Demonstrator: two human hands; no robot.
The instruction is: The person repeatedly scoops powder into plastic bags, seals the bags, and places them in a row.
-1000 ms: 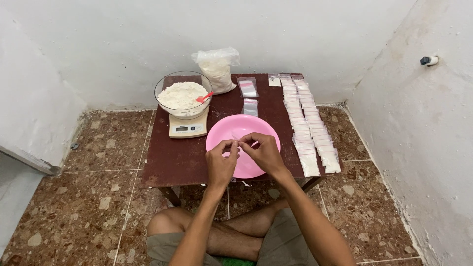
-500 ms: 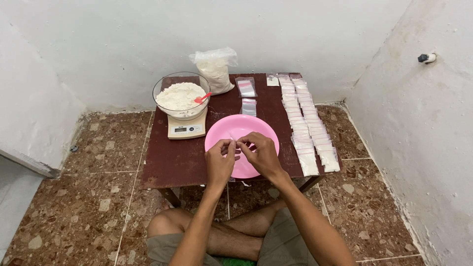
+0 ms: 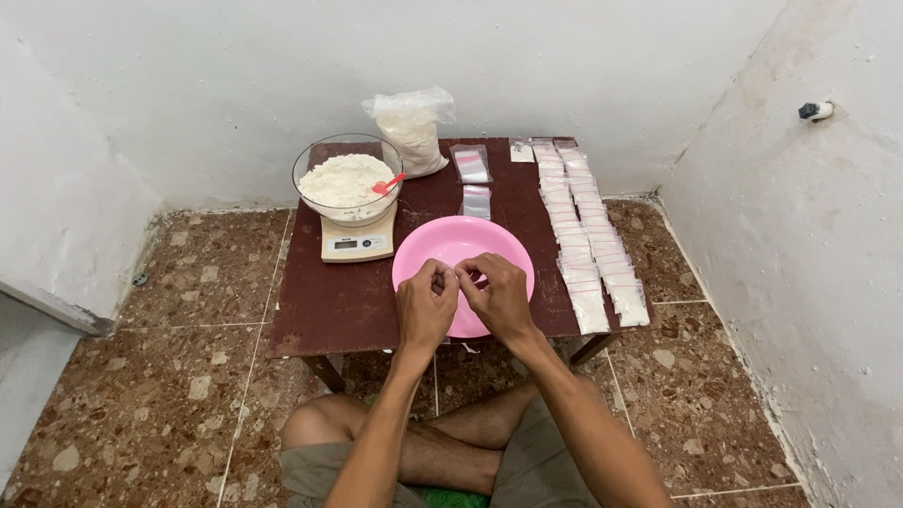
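Note:
My left hand [image 3: 425,306] and my right hand [image 3: 499,296] meet over the near side of a pink plastic bowl [image 3: 451,230] on a low dark-red table [image 3: 329,301]. The fingertips of both hands pinch a small clear bag [image 3: 462,275] between them; it is mostly hidden by the fingers. Two rows of several small filled bags [image 3: 588,235] lie along the table's right side, just right of my right hand.
A glass bowl of white powder [image 3: 346,179] with a red spoon [image 3: 388,183] stands on a kitchen scale [image 3: 356,243] at the back left. A large powder bag [image 3: 412,127] and empty zip bags [image 3: 470,165] lie behind the pink bowl. White walls close in behind and right.
Both hands stay together over the pink bowl, with only small finger movements. The view has shifted slightly.

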